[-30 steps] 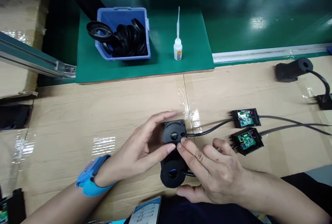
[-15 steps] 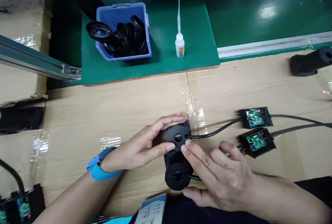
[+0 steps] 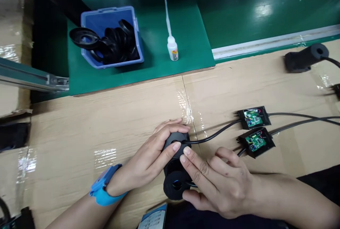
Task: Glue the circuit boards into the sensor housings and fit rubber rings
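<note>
Two black round housings lie on the cardboard bench in front of me. My left hand (image 3: 151, 154), with a blue wristband, wraps its fingers over the far housing (image 3: 175, 139) and covers its centre hole. My right hand (image 3: 215, 179) rests beside it, index fingertip pressing the far housing's rim and thumb under the near housing (image 3: 175, 184). A black cable (image 3: 215, 134) runs from each housing to two open black boxes with green circuit boards (image 3: 253, 118), (image 3: 256, 142).
A blue bin (image 3: 111, 34) of black rings and a white glue bottle (image 3: 172, 48) stand on a green mat at the back. A black cylinder (image 3: 304, 58) with a cable lies at the right. A metal rail (image 3: 29, 78) crosses the left side.
My left hand has closed over the far housing, hiding its coloured wires. The view has shifted slightly; the right hand stays in place.
</note>
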